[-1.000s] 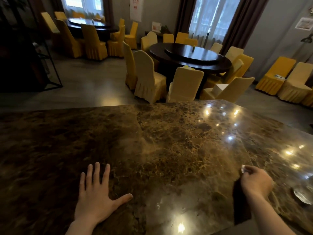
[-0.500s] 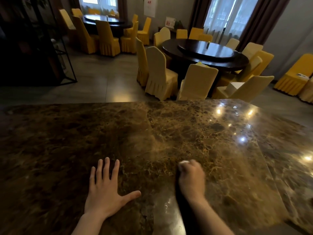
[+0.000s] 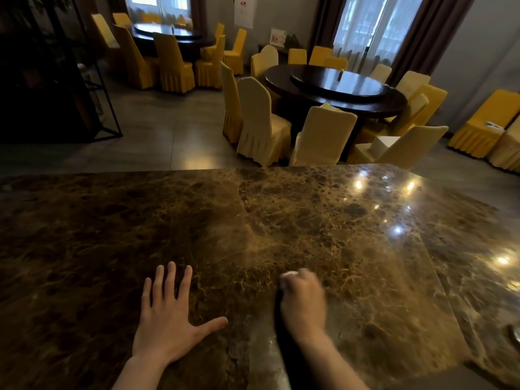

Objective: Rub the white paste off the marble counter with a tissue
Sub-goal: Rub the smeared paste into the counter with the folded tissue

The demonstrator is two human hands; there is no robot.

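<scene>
The brown marble counter (image 3: 351,226) fills the lower half of the view. My left hand (image 3: 168,316) lies flat on it, palm down, fingers spread. My right hand (image 3: 305,302) is a fist pressed on the counter near the middle front, blurred by motion. A small wad of white tissue (image 3: 288,275) pokes out at its fingertips. A pale hazy smear (image 3: 247,249) shows on the marble just beyond both hands. I cannot make out any thick white paste.
A pale object (image 3: 515,332) lies at the counter's right edge, cut off by the frame. Beyond the counter's far edge stand yellow-covered chairs (image 3: 261,122) around a dark round table (image 3: 334,85). A black metal rack (image 3: 92,88) stands at far left.
My right hand with the tissue swept left from the counter's right side to the middle, next to my left hand. The left hand stayed flat. The view shifted slightly.
</scene>
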